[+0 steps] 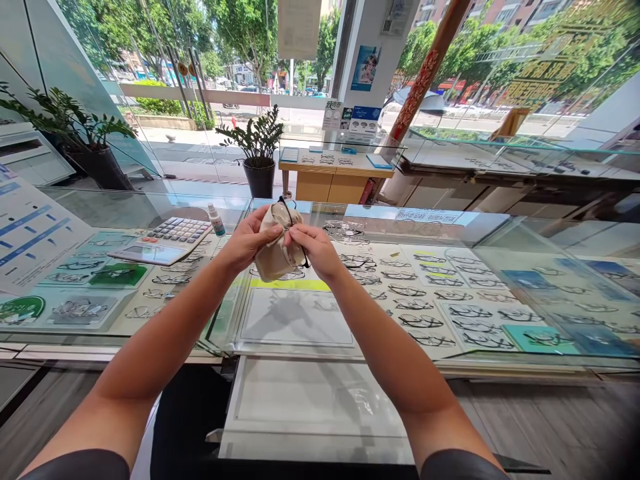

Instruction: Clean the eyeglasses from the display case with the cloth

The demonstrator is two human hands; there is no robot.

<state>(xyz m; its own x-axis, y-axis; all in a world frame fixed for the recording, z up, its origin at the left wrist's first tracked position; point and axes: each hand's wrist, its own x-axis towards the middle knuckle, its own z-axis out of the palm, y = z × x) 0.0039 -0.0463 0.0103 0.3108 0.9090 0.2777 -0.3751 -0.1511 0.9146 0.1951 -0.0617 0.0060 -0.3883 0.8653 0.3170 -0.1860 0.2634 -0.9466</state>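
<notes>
A beige cloth [271, 261] is bunched around a pair of eyeglasses [285, 205] above the glass counter. Dark temple arms stick out past the cloth at the top and lower right; the cloth and fingers hide most of the frame. My left hand [249, 241] is closed on the cloth, its thumb pressed flat across the front. With fingertips pinched together, my right hand [316, 248] grips the eyeglasses at the cloth's right edge. Whether it also pinches some cloth is hard to make out.
Below is a glass display counter [300, 343] with rows of eyeglass frames [413, 305] inside. A calculator [173, 237] and a small spray bottle [216, 220] stand on the left part. A printed sheet [35, 230] rises at far left. Potted plants [259, 177] stand beyond.
</notes>
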